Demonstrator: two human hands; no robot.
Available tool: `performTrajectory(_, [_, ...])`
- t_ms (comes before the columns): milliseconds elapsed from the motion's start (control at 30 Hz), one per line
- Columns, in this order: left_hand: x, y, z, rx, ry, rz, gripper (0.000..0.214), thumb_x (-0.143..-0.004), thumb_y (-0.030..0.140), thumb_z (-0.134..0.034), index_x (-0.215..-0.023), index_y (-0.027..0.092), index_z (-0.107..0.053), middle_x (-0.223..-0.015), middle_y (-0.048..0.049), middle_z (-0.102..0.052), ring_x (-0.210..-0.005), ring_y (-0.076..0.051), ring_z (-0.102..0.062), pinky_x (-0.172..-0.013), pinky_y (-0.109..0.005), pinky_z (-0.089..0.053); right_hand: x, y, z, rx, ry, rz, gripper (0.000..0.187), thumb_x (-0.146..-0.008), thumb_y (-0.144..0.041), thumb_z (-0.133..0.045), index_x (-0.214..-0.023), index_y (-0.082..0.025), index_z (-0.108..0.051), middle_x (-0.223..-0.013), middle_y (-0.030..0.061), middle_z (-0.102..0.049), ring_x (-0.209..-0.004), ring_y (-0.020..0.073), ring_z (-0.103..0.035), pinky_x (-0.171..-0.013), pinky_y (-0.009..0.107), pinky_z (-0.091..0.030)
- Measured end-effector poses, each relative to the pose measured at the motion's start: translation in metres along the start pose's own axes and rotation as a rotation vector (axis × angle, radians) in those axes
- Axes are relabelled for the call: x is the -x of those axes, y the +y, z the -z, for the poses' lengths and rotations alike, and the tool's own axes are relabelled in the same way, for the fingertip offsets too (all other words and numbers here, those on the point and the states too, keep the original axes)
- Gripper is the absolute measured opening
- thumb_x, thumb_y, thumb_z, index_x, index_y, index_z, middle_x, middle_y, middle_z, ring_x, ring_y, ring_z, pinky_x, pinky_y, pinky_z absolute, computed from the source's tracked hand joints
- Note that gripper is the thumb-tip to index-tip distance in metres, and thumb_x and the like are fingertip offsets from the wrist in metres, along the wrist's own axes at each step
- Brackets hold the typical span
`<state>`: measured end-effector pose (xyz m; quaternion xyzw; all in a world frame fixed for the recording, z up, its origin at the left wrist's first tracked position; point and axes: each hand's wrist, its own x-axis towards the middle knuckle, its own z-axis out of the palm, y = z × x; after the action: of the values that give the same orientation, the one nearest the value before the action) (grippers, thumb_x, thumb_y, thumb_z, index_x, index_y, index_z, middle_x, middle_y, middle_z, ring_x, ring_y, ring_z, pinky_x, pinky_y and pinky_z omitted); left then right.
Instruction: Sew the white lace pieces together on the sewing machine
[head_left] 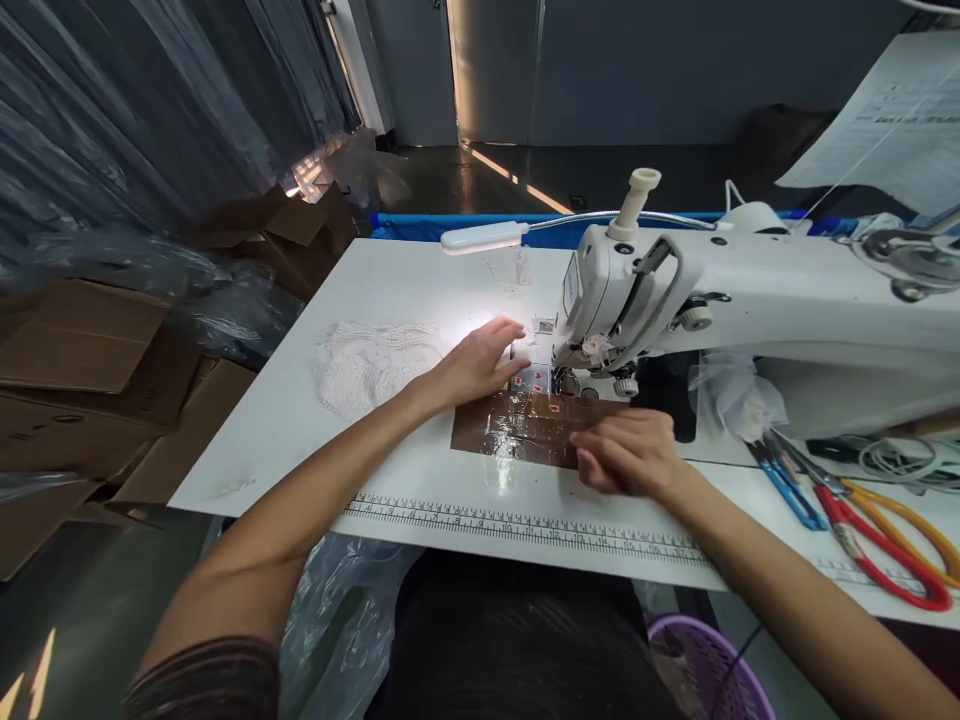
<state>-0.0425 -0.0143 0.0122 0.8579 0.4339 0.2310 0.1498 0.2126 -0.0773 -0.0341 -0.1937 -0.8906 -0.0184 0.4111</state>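
My left hand (484, 362) is beside the needle area of a white sewing machine (750, 290), its thumb and fingers spread apart. A small metal plate with red marks (534, 378) shows by its fingertips. Shiny brown tape (517, 432) covers the machine bed in front of the needle. Over the tape's right end is my right hand (626, 450), fingers curled in; whatever they may hold is hidden. To the left of my left hand lies a gathered piece of white lace (382, 362) on the white table (285, 450).
Scissors with red handles (885, 550), orange-handled scissors (900, 515) and blue-handled snips (787, 485) lie at the right. A ruler strip (525, 527) runs along the front edge. A lamp (484, 238) lights the needle area. Cardboard boxes (82, 370) stand left; a purple basket (709, 650) sits below.
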Motion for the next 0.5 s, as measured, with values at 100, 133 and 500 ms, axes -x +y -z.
performTrajectory(100, [-0.045,-0.031,-0.029,-0.122,-0.080,-0.001,0.027,-0.092,0.033,-0.052,-0.110,0.013,-0.057,-0.116,-0.0131,-0.059,-0.105,-0.022,-0.057,-0.088,-0.034,-0.047,-0.001,0.021,-0.012,0.051,0.136,-0.080,0.021,-0.085,-0.011,-0.058,-0.067,-0.020,-0.057,-0.049,-0.0044,-0.053,-0.041,0.0094,-0.045,-0.044,0.025,-0.035])
performTrajectory(133, [-0.052,-0.036,-0.033,-0.153,-0.117,0.004,0.024,-0.094,0.032,-0.049,-0.104,0.013,-0.059,-0.111,-0.0135,-0.059,-0.101,-0.023,-0.058,-0.084,-0.034,-0.047,0.000,0.026,-0.013,0.062,0.180,-0.121,0.025,-0.084,-0.009,-0.057,-0.062,-0.020,-0.054,-0.046,-0.0048,-0.050,-0.039,0.0089,-0.043,-0.042,0.025,-0.033])
performTrajectory(500, [0.000,0.004,0.024,0.167,-0.660,-0.068,0.027,-0.091,0.042,-0.055,-0.093,0.018,-0.064,-0.093,-0.0040,-0.066,-0.078,-0.014,-0.060,-0.065,-0.025,-0.046,0.007,0.031,-0.015,0.053,0.227,-0.272,0.036,-0.080,-0.010,-0.061,-0.052,-0.021,-0.042,-0.041,-0.0065,-0.039,-0.037,0.0071,-0.031,-0.041,0.025,-0.025])
